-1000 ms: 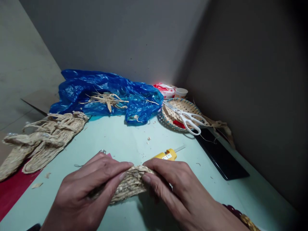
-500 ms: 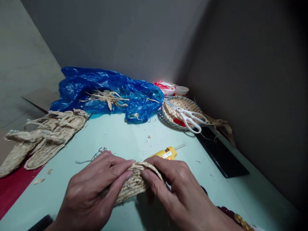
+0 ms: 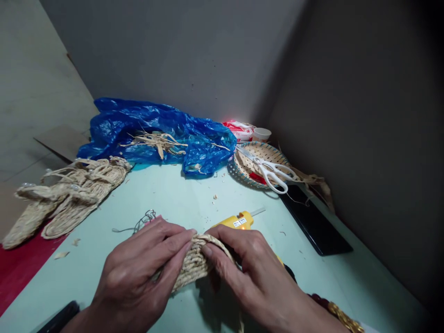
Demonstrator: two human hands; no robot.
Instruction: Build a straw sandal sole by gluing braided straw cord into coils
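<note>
A woven straw piece (image 3: 194, 267) of braided rows is held between my two hands above the table. My left hand (image 3: 149, 263) grips its left side, thumb and fingers pressed together near the top edge. On the right end, my right hand (image 3: 243, 266) pinches a braided strand along the curved rim, its thumb on the near face. Some of the right fingers are hidden behind the piece. A yellow glue gun (image 3: 239, 221) with a clear stick lies just beyond my right hand. Below that hand hangs a loose straw strand (image 3: 241, 321).
Straw sandals (image 3: 74, 199) lie at the left. Behind are a blue plastic bag (image 3: 149, 115) with straw scraps, a basket (image 3: 243, 172) with white-handled scissors (image 3: 274, 171), and a paper cup (image 3: 262, 134). A black flat object (image 3: 315, 222) is at the right; thin wire (image 3: 138, 222) lies beyond my left hand.
The view has shifted slightly. My left hand's thumb and fingers have closed nearer together at the top edge. A loose strand now shows below my right hand, which keeps its pinch.
</note>
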